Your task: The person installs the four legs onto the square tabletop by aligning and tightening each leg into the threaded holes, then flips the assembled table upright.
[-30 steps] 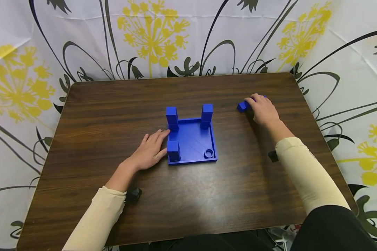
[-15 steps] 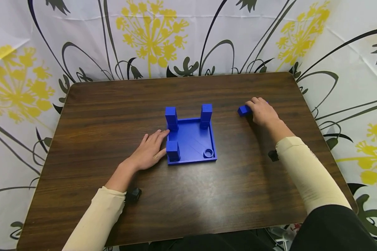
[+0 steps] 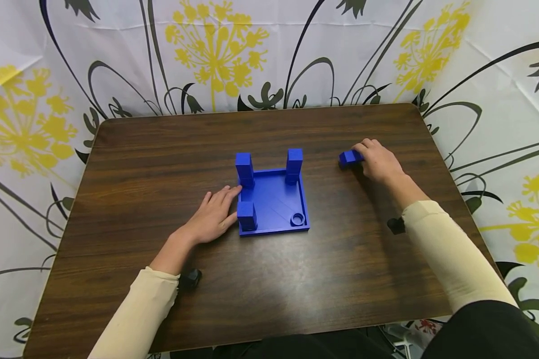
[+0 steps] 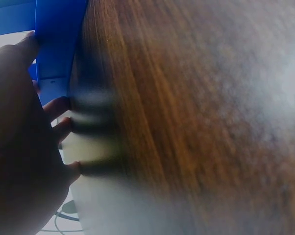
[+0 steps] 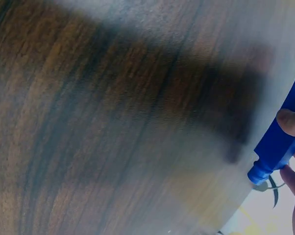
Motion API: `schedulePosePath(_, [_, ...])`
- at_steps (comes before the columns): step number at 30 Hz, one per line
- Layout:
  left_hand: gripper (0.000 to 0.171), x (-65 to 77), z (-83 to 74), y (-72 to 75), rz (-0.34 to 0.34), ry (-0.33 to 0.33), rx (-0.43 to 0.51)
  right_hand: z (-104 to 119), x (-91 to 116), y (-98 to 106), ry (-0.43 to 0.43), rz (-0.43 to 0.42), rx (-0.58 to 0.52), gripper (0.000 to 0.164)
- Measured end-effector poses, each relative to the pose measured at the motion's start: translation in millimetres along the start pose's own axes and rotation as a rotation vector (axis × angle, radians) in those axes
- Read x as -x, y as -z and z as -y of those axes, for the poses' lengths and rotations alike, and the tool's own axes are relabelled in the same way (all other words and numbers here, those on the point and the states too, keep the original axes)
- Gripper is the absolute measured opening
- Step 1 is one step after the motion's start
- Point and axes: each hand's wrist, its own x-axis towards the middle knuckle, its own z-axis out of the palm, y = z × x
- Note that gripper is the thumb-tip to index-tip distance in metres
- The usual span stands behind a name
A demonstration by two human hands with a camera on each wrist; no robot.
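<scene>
A square blue tabletop piece point(image 3: 276, 199) with a raised rim lies upside down on the table. Blue square legs stand at three of its corners: far left point(image 3: 244, 167), far right point(image 3: 294, 164) and near left point(image 3: 246, 215). At the near right corner is a bare round socket point(image 3: 298, 219). My left hand point(image 3: 210, 215) rests flat, its fingertips and thumb touching the left side near the near-left leg. My right hand point(image 3: 379, 160) holds a loose blue leg point(image 5: 277, 144) between thumb and fingers, right of the piece; a round peg point(image 5: 259, 172) shows at one end.
The brown wood table point(image 3: 161, 149) extends around the piece on all sides. A white curtain point(image 3: 130, 45) with yellow flowers hangs behind and to both sides. Black wrist cameras sit below each forearm.
My right hand has drawn the loose leg slightly toward me and turned it, so its near end shows more. My left hand and the blue piece have stayed put.
</scene>
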Motion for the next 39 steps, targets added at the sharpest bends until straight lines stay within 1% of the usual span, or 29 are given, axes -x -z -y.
schedulePosePath(5, [0.066, 0.1, -1.6, 1.8, 0.015, 0.005, -0.002, 9.2, 3.5, 6.4, 0.03, -0.079, -0.096, 0.044])
schedulePosePath(7, [0.065, 0.0, -1.3, 1.8, 0.02, 0.009, -0.005, 15.6, 4.1, 9.5, 0.043, -0.106, -0.153, 0.046])
schedulePosePath(9, [0.065, 0.1, -1.2, 2.0, 0.023, 0.011, -0.007, 24.2, 4.9, 12.9, 0.051, -0.115, -0.229, 0.047])
schedulePosePath(14, [0.065, 0.3, -2.1, 2.6, 0.025, 0.011, -0.008, 50.2, 10.7, 20.9, 0.087, -0.076, -0.46, 0.05])
schedulePosePath(19, [0.065, -0.5, -1.8, 2.8, 0.023, 0.005, -0.005, 77.3, 17.8, 24.9, 0.145, -0.058, -0.644, 0.045])
schedulePosePath(22, [0.066, -0.6, -2.4, 3.8, 0.025, 0.008, -0.006, 93.8, 22.6, 28.0, 0.143, -0.031, -0.752, 0.043])
schedulePosePath(26, [0.066, -0.7, -2.5, 3.8, 0.026, 0.01, -0.009, 123.3, 33.3, 44.3, 0.141, 0.011, -0.87, 0.04])
schedulePosePath(29, [0.066, -0.7, -2.3, 3.2, 0.027, 0.011, -0.008, 142.6, 40.4, 52.6, 0.161, 0.042, -0.922, 0.04])
schedulePosePath(35, [0.066, -1.0, -2.1, 2.7, 0.029, 0.015, -0.007, 159.5, 47.0, 41.1, 0.183, 0.103, -0.997, 0.041])
schedulePosePath(39, [0.066, -1.4, -2.3, 1.9, 0.024, 0.013, -0.007, 165.2, 50.7, 32.6, 0.193, 0.135, -1.029, 0.04])
